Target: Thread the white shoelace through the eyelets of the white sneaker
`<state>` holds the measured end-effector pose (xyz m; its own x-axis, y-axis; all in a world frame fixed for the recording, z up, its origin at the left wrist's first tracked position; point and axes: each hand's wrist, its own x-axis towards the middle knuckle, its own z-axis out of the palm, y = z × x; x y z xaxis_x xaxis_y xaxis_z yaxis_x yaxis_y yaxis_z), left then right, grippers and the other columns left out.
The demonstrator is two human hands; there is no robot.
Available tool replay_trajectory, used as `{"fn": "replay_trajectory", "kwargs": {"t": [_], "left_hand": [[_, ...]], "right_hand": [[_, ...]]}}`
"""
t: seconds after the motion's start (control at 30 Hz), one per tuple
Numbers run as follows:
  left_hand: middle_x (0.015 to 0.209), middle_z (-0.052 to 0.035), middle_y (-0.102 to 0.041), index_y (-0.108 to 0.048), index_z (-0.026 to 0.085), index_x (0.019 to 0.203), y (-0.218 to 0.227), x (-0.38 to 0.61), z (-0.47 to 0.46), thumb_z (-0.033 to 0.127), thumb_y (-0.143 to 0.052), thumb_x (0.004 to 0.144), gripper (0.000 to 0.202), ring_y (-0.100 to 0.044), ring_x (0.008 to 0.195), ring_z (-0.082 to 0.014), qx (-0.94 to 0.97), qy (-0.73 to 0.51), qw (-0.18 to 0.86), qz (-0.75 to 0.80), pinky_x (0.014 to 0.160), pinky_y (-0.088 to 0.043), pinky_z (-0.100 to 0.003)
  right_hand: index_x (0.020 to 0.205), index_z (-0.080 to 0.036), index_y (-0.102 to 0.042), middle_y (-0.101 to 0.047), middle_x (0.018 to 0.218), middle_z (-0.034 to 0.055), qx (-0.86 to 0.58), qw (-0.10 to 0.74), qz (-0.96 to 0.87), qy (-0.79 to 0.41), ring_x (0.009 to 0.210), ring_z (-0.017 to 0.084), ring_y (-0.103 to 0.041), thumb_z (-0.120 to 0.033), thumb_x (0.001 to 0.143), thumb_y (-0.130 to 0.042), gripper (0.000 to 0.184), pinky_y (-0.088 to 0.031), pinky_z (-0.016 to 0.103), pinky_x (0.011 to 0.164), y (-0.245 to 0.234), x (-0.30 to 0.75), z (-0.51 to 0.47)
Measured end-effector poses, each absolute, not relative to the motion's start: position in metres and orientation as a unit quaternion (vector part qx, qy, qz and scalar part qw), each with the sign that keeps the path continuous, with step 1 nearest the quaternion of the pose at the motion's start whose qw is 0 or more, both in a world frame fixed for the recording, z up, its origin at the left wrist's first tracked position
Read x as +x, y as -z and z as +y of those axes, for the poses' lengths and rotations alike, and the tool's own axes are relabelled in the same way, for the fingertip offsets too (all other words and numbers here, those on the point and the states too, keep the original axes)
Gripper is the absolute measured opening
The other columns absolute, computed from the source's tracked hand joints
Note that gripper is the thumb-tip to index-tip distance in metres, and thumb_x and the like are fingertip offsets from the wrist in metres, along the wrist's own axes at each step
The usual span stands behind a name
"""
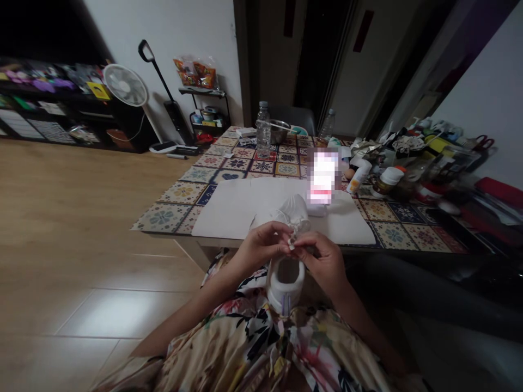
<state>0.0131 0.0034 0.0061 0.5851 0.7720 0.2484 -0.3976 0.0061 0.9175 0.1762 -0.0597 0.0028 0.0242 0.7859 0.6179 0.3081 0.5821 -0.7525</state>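
A sheet lies on the desk at its near edge. The shoe points from the lap toward the sheet; right of its toe, a phone stands on the sheet. Behind the sheet is a bottle, with a bowl behind it to the right. Right of the phone come a tube and a jar. Beyond the desk, to the left, are a fan, a vacuum and a cart.

White fan beside floor cleaner; clear bottle.
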Motion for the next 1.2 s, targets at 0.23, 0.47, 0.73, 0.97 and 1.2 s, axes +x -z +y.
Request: {"fn": "replay_trajectory", "kwargs": {"t": [0.23, 0.47, 0.73, 0.97, 1.2], "left_hand": [[0.068, -0.0009, -0.066, -0.069, 0.013, 0.071, -0.011, 0.013, -0.002, 0.040, -0.086, 0.066, 0.032, -0.060, 0.066, -0.0108, 0.610, -0.449, 0.617, 0.214, 0.065, -0.050, -0.022], [0.065, -0.0007, -0.066, -0.067, 0.013, 0.067, -0.007, 0.015, -0.003, 0.037, -0.086, 0.066, 0.031, -0.059, 0.063, -0.0102, 0.614, -0.474, 0.585, 0.238, 0.061, -0.047, -0.021], [0.063, -0.0003, -0.069, -0.064, 0.014, 0.066, -0.012, 0.020, -0.009, 0.031, -0.087, 0.063, 0.029, -0.065, 0.059, -0.0122, 0.551, -0.435, 0.684, 0.196, 0.063, -0.052, -0.024], [0.065, 0.0004, -0.067, -0.064, 0.014, 0.064, -0.008, 0.020, -0.007, 0.029, -0.088, 0.060, 0.029, -0.061, 0.063, -0.0106, 0.548, -0.462, 0.651, 0.250, 0.064, -0.049, -0.022], [0.075, -0.0054, -0.072, -0.074, 0.015, 0.076, -0.005, 0.013, -0.002, 0.043, -0.083, 0.069, 0.030, -0.064, 0.071, -0.0162, 0.637, -0.453, 0.575, 0.244, 0.070, -0.051, -0.028]], "right_hand": [[0.085, -0.022, -0.067, -0.072, 0.083, 0.0027, -0.434, 0.569, -0.676, -0.175, 0.078, 0.015, -0.068, -0.022, 0.087, -0.066, 0.002, -0.054, 0.026, 0.071, -0.006, 0.175, -0.062], [0.087, -0.022, -0.067, -0.072, 0.084, 0.0018, -0.429, 0.560, -0.690, -0.160, 0.080, 0.015, -0.068, -0.021, 0.087, -0.065, 0.003, -0.054, 0.027, 0.075, -0.010, 0.175, -0.065], [0.086, -0.022, -0.061, -0.064, 0.070, -0.0024, -0.451, 0.640, -0.566, -0.261, 0.056, 0.011, -0.063, -0.031, 0.092, -0.059, 0.011, -0.054, 0.021, 0.052, 0.003, 0.166, -0.061], [0.104, -0.023, -0.064, -0.071, 0.096, 0.0042, -0.464, 0.565, -0.665, -0.155, 0.086, 0.017, -0.069, -0.020, 0.086, -0.064, 0.019, -0.058, 0.030, 0.079, -0.004, 0.173, -0.065], [0.089, -0.023, -0.067, -0.067, 0.087, 0.0047, -0.465, 0.501, -0.728, -0.054, 0.086, 0.021, -0.060, -0.019, 0.090, -0.061, 0.008, -0.050, 0.036, 0.079, -0.010, 0.180, -0.064]]}}
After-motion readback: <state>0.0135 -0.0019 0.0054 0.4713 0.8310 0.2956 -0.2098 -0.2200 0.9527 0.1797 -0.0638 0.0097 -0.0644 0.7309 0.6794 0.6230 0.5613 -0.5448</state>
